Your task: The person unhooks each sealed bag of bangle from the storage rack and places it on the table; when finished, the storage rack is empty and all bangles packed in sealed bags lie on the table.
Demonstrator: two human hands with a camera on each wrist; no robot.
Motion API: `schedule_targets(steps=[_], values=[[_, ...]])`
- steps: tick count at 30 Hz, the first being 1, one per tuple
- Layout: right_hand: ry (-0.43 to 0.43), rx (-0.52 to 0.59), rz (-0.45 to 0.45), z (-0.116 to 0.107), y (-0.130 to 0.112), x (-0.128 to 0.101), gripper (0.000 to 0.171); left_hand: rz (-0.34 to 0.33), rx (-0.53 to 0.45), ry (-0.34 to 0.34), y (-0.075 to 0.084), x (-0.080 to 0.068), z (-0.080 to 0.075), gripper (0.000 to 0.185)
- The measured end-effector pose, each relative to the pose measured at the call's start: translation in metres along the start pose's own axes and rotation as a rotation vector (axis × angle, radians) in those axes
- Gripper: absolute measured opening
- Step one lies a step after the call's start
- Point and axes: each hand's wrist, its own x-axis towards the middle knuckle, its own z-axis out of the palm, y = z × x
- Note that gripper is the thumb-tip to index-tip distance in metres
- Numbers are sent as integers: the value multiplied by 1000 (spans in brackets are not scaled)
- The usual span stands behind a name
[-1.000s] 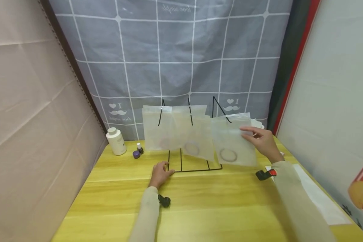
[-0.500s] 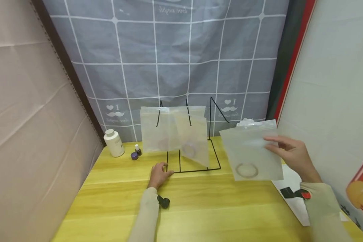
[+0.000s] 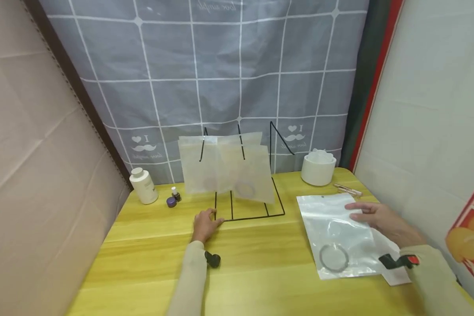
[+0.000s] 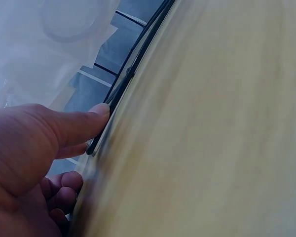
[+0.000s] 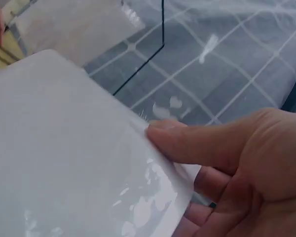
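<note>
A black wire rack (image 3: 277, 202) stands mid-table with two translucent bags (image 3: 225, 169) hanging from its hooks. My left hand (image 3: 206, 223) rests on the table at the rack's front-left corner. In the left wrist view its thumb lies on the base wire (image 4: 138, 54), and the fingers of the left hand (image 4: 89, 133) curl beneath. A third clear bag (image 3: 339, 237) with a ring (image 3: 333, 257) inside lies flat on the table at right. My right hand (image 3: 373, 215) pinches its right edge. In the right wrist view, the thumb of that hand (image 5: 187, 163) sits on top of the bag (image 5: 64, 148).
A white bottle (image 3: 143, 186), a small vial (image 3: 175, 193) and a purple cap (image 3: 171, 202) stand at back left. A white round container (image 3: 318, 167) and a thin clear tool (image 3: 347, 189) sit at back right. White paper (image 3: 399, 274) lies under the bag. Cloth and cardboard walls enclose the table.
My right hand took the third bag off the rack's right hook, carried it right and down, and laid it on the table. The left hand stayed at the rack's corner.
</note>
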Motion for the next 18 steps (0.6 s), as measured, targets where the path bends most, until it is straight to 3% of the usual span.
schedule_targets(steps=[2, 6, 11, 18], values=[[-26, -63, 81, -4, 16, 12, 36, 5, 4, 4, 0, 1, 0, 47], [-32, -246, 107, -12, 43, 28, 53, 8, 8, -8, -1, 0, 2, 48], [-9, -381, 109, -14, 63, 39, 49, 13, 6, -6, -1, -2, 4, 48], [16, -432, 76, -9, 68, 47, 44, 1, 9, 2, -1, 0, 0, 50]])
